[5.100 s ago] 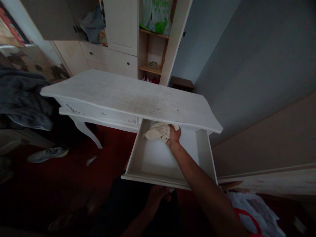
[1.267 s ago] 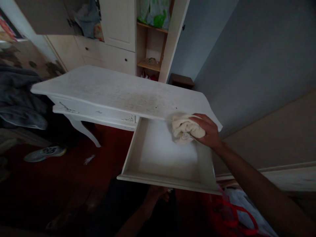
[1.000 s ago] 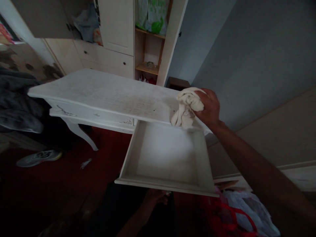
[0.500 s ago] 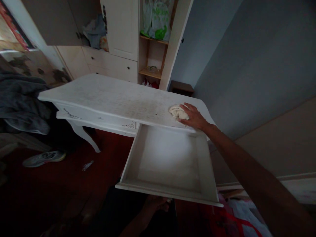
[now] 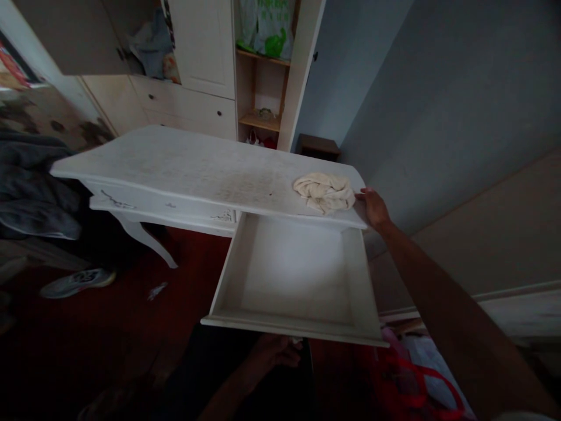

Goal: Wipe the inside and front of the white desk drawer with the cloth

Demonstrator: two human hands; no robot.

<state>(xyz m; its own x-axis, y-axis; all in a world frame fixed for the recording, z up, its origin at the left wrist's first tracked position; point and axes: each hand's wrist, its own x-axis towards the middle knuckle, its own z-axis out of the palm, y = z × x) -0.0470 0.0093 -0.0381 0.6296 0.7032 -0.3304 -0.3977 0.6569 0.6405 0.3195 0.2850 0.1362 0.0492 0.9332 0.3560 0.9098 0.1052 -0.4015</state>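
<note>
While the cream cloth lies bunched nr the right end of the white table, no hand's round it: it sits on the top, just behind the pulled-out drawer. Right hand is at the table's right edge, fingers part-bent, tips just beside the cloth; can't tell if it's gripping the wood or only resting there. Step in hand, as I judge it: a gap in the cloth work, w/ the bundle parked and right hand at the edge. Next move, if it's for the cloth, calls for a short shift left and a broad scoop, as loose fabric prob. sags; if it's for the drawer, a level, even push, so it doesn't skew. Left hand is low, below the drawer front, fingers curled; a small pale bit shows by the tips, but it's v. dim down there, so can't say whether it's held. Dark smudges mark mid-table, left of the cloth. Further out: grey fabric and a shoe off left, a red-handled bag lower right. Writing? Only on the plastic bag in the bkgd cabinet: green caps, smaller row beneath, too blurred to read. No brand legible on the shoe either.
</note>
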